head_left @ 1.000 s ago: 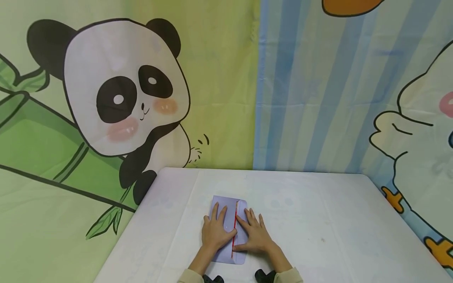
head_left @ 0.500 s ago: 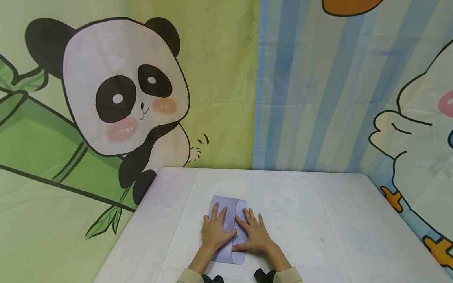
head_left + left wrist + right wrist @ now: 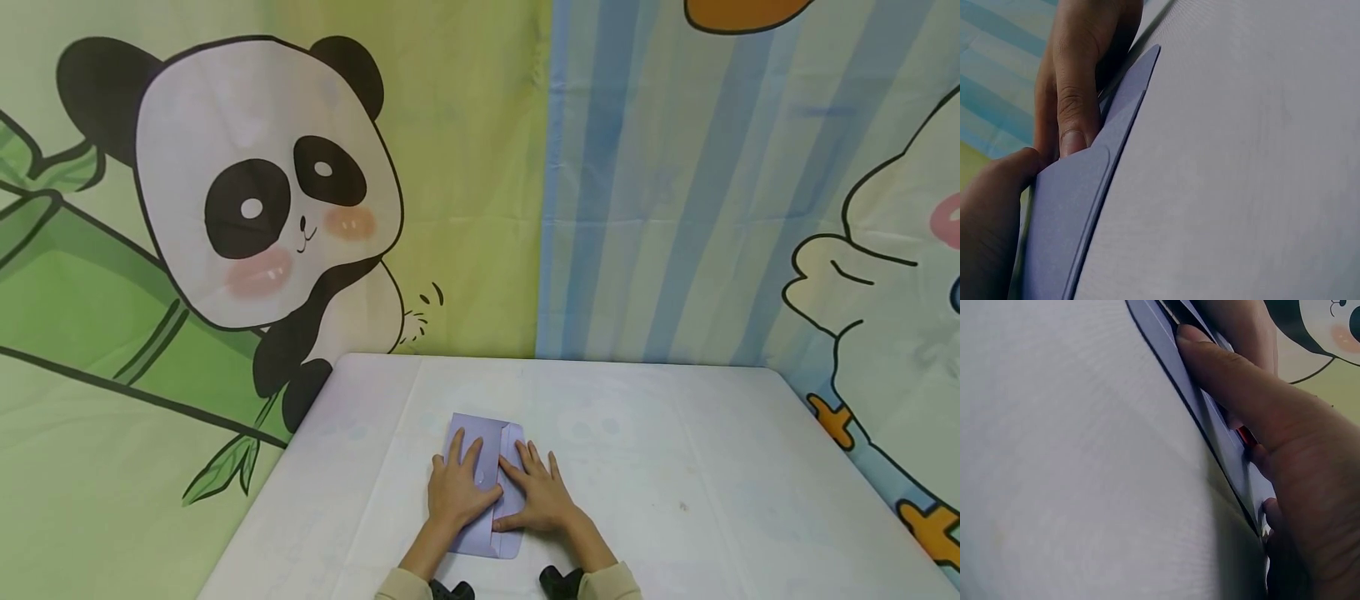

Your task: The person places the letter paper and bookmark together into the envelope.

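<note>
A lilac paper envelope (image 3: 468, 544) lies lengthwise on the table, its long flap (image 3: 512, 437) on the right side. My left hand (image 3: 456, 497) rests on the envelope's body with fingers spread and the thumb reaching the flap's edge. On the flap, my right hand (image 3: 549, 502) presses with outstretched fingers, its thumb near the lower end. In the right wrist view a small red bit (image 3: 1247, 435) shows at the flap's edge beneath the fingers. The left wrist view has the envelope's rounded end (image 3: 1066, 219) close up; both thumbs are near its edge.
The white table (image 3: 675, 467) stretches out around the envelope. Black wrist straps (image 3: 561, 584) show below both forearms. Behind stand printed curtains (image 3: 465, 208) with a panda and another cartoon animal.
A red line along the flap's inner edge showed one second ago and is hidden now in the head view, as the flap lies flatter. Both hands have stayed nearly in place.
</note>
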Motion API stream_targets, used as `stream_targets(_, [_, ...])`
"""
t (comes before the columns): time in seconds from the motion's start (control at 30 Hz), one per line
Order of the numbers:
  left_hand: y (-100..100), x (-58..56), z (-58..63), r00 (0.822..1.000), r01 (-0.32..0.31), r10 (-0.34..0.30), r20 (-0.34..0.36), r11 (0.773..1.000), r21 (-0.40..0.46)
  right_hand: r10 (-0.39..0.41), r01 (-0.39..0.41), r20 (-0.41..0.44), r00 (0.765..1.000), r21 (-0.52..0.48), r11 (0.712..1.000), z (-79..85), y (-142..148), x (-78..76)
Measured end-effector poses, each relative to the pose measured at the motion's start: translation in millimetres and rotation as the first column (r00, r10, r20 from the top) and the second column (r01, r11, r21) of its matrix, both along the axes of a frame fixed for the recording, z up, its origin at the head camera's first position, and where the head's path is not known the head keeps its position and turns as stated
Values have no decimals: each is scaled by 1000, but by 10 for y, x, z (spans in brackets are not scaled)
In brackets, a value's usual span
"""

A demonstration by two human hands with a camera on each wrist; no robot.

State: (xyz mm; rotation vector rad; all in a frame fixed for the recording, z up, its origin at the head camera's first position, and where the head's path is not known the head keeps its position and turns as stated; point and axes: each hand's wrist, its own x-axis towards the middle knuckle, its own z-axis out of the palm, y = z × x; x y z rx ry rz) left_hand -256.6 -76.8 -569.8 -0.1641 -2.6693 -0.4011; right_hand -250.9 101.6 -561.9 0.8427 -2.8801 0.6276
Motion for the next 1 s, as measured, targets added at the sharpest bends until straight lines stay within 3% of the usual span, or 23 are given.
stream_targets(0.4, [-15, -28, -19, 1000, -8, 8, 8, 1000, -2, -9, 9, 18, 1000, 6, 1000, 0, -14, -18])
stream_targets(0.67, [-29, -43, -48, 1000, -8, 7, -23, 1000, -17, -17, 17, 16, 1000, -4, 1000, -9, -25, -26])
stream_targets(1.0, [-27, 5, -71, 999, 3, -3, -41, 1000, 14, 83, -78, 61, 995, -81, 994, 28, 68, -25])
